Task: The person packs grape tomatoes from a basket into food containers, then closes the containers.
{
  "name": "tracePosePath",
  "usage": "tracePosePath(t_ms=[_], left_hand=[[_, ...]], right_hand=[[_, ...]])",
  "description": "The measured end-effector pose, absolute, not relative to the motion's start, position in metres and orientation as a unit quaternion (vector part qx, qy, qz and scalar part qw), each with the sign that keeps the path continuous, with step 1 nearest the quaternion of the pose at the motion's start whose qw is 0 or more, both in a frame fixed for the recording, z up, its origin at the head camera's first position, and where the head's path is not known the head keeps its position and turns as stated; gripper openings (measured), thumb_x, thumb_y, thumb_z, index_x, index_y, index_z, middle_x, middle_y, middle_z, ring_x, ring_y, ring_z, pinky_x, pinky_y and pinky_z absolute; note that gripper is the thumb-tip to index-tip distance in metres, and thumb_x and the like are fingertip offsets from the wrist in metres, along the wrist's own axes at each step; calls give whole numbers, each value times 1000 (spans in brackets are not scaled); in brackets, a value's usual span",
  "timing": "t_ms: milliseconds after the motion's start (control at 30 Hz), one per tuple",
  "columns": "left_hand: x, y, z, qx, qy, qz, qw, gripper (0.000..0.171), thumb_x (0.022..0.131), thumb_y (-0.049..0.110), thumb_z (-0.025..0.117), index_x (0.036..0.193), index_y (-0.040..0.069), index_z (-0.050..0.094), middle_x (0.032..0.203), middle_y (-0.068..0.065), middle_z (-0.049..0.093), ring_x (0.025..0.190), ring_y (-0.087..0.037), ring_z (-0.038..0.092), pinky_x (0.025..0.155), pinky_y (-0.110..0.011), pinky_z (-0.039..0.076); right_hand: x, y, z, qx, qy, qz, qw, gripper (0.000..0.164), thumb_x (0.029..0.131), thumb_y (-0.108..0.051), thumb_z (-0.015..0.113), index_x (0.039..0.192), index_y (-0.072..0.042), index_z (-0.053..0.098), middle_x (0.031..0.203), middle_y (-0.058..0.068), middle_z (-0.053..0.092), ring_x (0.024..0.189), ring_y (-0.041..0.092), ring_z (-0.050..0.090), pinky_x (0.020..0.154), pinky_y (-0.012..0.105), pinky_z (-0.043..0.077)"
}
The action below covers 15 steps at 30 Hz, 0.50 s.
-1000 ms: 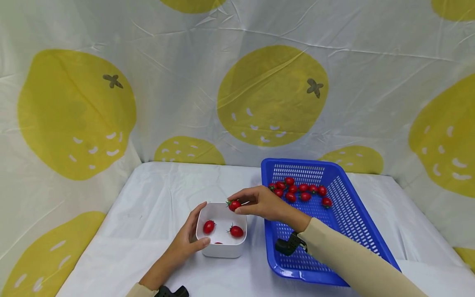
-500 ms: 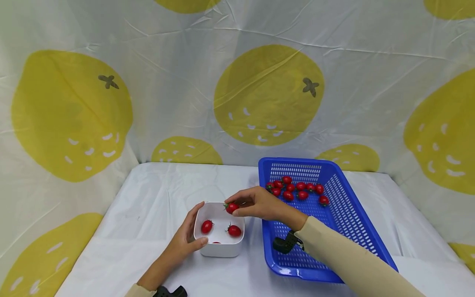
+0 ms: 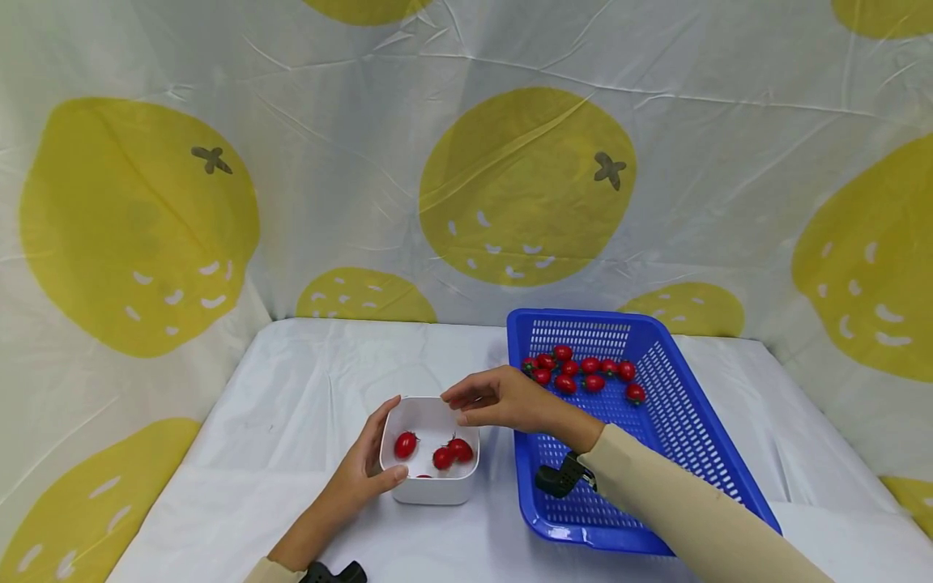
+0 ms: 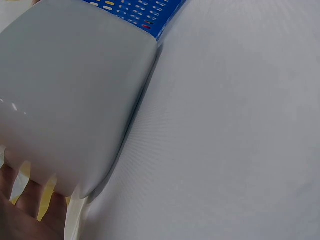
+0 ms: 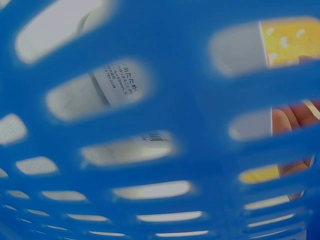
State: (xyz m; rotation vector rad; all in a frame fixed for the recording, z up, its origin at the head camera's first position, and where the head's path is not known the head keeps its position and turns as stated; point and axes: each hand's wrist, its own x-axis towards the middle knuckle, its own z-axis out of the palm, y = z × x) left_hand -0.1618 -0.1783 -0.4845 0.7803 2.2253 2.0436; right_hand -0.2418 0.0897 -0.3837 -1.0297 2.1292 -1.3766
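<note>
One bench [image 3: 306,380] is carrying one blue basket [image 3: 678,405] and, left of it, one white container [image 3: 435,491]. The left hand [image 3: 368,457] is gripping the container; the right hand [image 3: 506,397], fingers parted, is hovering over it, holding nothing. A left-hand jerk could be tipping it, spilling fruit. Eleven visible tomatoes [image 3: 594,383] are lying in the basket, three tomatoes [image 3: 405,444] plus a red sliver [image 3: 423,477] in the container.

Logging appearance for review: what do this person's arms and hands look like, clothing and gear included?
The left hand and right hand wear no gloves. A plain beige long sleeve covers the right forearm; a beige cuff shows at the left. A small black device sits at each wrist; no cables show.
</note>
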Motion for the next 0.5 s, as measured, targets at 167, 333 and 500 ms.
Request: tracePosePath(t_ms=[167,333,500], left_hand=[[-162,-178,-484,247,718,651,10,81,87,5,62,153,25,19,154,-17,24,140,-40,24,110,-26,31],[-161,-178,-482,240,720,651,12,81,87,6,62,154,23,19,155,-16,23,140,-40,24,110,-27,29],[-161,-177,-482,239,724,647,11,81,87,7,62,154,16,17,155,-14,24,141,-38,23,111,-28,28]], right_hand=[[-242,90,-382,-371,764,-489,199,35,87,-13,72,121,-4,67,116,18,67,106,29,65,86,27,53],[-242,90,-383,-370,766,-488,197,34,87,-14,72,120,-6,68,115,17,67,104,23,66,87,28,52],[-243,90,-384,-374,763,-489,196,36,88,-14,71,121,0,66,116,19,67,104,20,66,87,27,52]])
